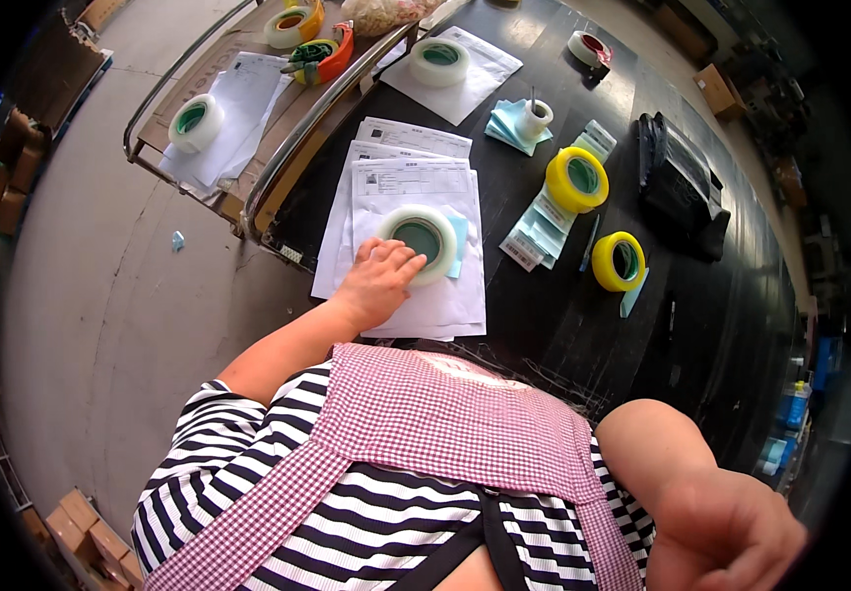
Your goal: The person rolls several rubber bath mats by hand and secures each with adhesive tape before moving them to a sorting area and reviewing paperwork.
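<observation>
A wide roll of clear packing tape [452,246] with a green core lies on a stack of printed paper sheets [416,181]. My left hand [381,283] grips the roll's near left side, fingers bent over its rim toward the core. A light-blue slip [458,258] sticks out from beside the roll. At the lower right, my right hand [731,532] is raised off the table, close to the camera. Its fingers curl inward, and anything inside them is hidden.
Yellow tape rolls [565,196], blue label slips [532,233], a pen [590,244] and black plastic bags [682,187] lie on the black table [563,325]. A metal-railed cart [160,138] adjoins it at left, carrying papers and another clear tape roll [211,122].
</observation>
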Action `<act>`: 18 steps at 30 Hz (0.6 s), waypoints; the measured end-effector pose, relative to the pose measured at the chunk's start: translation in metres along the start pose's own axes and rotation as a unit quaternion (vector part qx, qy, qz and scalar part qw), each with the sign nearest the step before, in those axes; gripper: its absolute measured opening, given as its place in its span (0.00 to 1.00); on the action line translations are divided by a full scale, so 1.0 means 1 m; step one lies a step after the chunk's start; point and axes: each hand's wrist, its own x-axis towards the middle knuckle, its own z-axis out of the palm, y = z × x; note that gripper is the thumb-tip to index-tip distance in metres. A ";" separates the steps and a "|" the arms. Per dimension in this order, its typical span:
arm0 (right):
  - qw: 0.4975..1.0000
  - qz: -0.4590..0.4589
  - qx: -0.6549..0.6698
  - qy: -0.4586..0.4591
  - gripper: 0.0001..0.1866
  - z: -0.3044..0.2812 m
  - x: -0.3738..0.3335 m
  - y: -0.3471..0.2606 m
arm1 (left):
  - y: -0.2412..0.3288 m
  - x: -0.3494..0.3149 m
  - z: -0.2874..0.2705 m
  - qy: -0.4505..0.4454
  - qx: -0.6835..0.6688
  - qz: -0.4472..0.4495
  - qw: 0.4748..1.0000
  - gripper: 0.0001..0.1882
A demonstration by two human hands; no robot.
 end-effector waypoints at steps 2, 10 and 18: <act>0.968 0.149 0.117 -0.166 0.11 0.000 -0.013 0.031 | -0.003 -0.002 0.008 -0.003 -0.002 0.003 1.000 0.28; 0.629 0.721 -0.250 -0.152 0.18 -0.027 -0.223 0.193 | -0.012 -0.004 0.012 0.035 0.021 0.028 0.999 0.20; 0.545 0.727 -0.337 -0.246 0.22 -0.017 -0.273 0.235 | -0.012 -0.005 0.010 0.120 0.025 0.101 0.987 0.18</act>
